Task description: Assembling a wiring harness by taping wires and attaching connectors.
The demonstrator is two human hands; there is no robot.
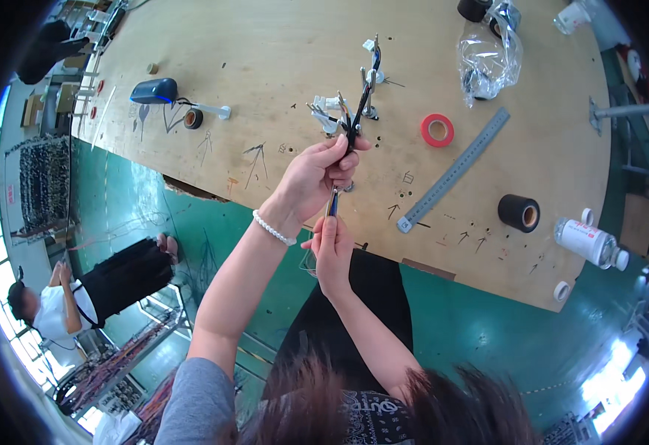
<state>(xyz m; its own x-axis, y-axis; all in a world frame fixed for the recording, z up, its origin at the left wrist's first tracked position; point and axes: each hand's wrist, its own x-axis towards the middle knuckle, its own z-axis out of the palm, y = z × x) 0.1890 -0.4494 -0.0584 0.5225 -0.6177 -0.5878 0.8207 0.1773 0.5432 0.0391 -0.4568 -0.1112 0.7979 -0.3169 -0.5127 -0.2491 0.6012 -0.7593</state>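
Note:
My left hand (pixel 315 172), with a beaded bracelet at its wrist, is closed around a wire harness (pixel 358 115) at the table's near edge. Above the fingers the harness is wrapped black and forks into branches, with white connectors (pixel 329 122) on the left branch. Just below, my right hand (pixel 334 256) pinches the thin coloured wires (pixel 332 205) that come out under my left hand. Thin wire ends hang beside the right fingers. An upright metal peg (pixel 370 110) stands at the fork. Another white piece (pixel 369 45) is at the far end of the long branch.
Right of the harness lie a red tape roll (pixel 437 130), a steel ruler (pixel 454 170), a black tape roll (pixel 519 213) and a plastic bottle (pixel 590 242). A clear bag (pixel 490 63) is farther back. A blue cylindrical device (pixel 153 91) sits left. Another person (pixel 79 300) stands left, beyond the table.

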